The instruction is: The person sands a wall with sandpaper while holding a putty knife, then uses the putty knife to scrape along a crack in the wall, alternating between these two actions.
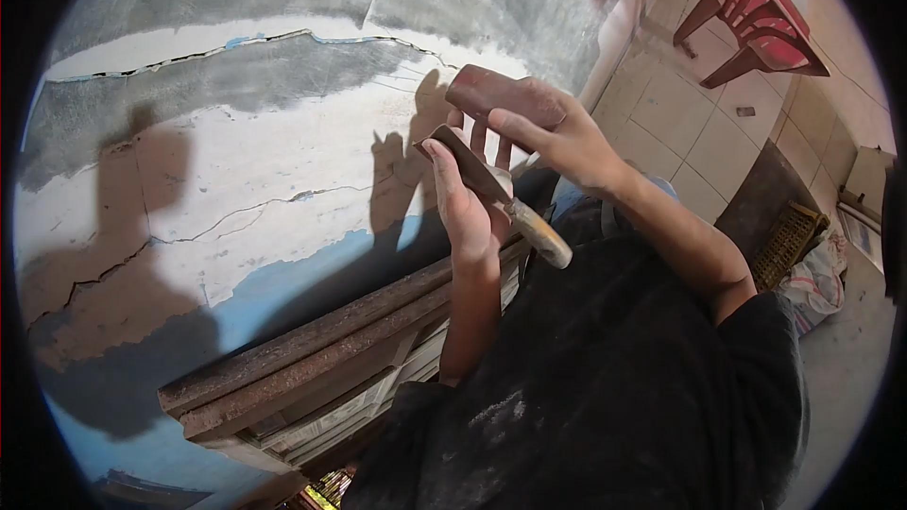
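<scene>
My left hand (465, 198) is raised in front of the wall, its thumb against the blade of a putty knife (477, 170). The knife's worn, pale handle points down to the right, past the palm. Just above, my right hand (557, 132) grips a reddish-brown flat piece (491, 94), thumb on the near side. Some fingers of my left hand show between the blade and this piece. Behind both hands stands a cracked wall (283, 151) with grey, white and blue patches.
A brown wooden ledge (312, 345) runs along the wall at lower left. A red plastic chair (761, 19) stands on the tiled floor (690, 132) at upper right. A yellow basket (789, 241) and a white sack (814, 288) lie at right.
</scene>
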### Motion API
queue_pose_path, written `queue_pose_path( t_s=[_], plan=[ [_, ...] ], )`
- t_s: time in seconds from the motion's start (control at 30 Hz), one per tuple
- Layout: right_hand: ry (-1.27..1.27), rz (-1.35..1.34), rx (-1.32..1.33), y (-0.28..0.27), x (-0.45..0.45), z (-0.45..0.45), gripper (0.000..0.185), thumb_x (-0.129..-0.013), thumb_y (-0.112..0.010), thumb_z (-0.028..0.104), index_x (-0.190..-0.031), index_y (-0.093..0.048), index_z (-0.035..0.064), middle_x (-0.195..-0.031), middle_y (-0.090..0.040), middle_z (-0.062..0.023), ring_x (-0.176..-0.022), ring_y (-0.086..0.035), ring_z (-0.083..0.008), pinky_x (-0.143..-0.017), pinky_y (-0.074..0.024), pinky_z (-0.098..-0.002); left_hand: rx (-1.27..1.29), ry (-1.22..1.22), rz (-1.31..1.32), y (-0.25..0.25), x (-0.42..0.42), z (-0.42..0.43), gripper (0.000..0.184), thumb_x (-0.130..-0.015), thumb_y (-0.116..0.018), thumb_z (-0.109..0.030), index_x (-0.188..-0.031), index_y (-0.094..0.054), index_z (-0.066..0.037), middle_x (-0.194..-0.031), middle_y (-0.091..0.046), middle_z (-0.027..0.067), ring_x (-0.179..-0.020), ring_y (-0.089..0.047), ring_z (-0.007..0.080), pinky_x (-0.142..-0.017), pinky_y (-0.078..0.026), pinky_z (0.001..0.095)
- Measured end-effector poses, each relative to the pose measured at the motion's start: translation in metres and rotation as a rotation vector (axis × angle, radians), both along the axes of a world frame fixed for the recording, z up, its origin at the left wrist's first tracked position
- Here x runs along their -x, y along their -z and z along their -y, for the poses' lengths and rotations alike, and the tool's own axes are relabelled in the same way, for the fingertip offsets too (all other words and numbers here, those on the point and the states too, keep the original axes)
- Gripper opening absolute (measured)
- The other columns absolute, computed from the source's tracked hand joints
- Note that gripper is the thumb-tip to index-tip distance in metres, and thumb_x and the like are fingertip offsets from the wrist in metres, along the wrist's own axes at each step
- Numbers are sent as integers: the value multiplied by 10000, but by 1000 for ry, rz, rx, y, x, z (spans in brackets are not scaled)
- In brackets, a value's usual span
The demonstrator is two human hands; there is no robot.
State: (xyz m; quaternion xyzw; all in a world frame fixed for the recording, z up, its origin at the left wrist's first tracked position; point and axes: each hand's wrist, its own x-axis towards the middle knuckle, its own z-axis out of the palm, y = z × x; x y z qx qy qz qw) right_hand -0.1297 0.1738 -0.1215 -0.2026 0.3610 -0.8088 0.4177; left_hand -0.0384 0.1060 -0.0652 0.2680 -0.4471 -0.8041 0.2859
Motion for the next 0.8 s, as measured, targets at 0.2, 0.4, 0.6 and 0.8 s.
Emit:
queue_pose_path(
  t_s=[0.2,0.4,0.6,0.8],
  plan=[
    [461,-944,-378,-4,-12,-13,455,-808,-737,168,-1195,-562,6,-1198,-567,-148,-1144,-514,-284,-965,-423,-402,-101,143,79,12,-8,5,413,-979,-404,-541,-1063,-506,-149,-1055,-548,27,-1013,-540,142,-892,-447,314],
    [922,-1000,-290,1,-27,-12,626,-757,-774,277,-1237,-485,-2,-1114,-540,-159,-1060,-529,-310,-867,-427,-400,-137,112,22,1,4,-1,413,-990,-401,-513,-1083,-513,-126,-1113,-560,63,-1016,-553,161,-865,-464,326],
    [256,-458,-357,-11,-16,-26,637,-786,-771,364,-1207,-518,-42,-1058,-611,-187,-986,-593,-271,-853,-466,-370,-41,77,44,1,0,8,443,-978,-423,-527,-1122,-501,-116,-1121,-547,68,-1007,-557,175,-856,-473,328],
    [52,-191,-280,7,-25,-25,589,-787,-770,259,-1203,-500,-59,-1054,-643,-159,-987,-621,-196,-827,-505,-318,115,-66,114,9,2,-2,649,-945,-409,-610,-1311,-412,-73,-1249,-481,106,-1123,-513,226,-942,-442,373]
  ],
)
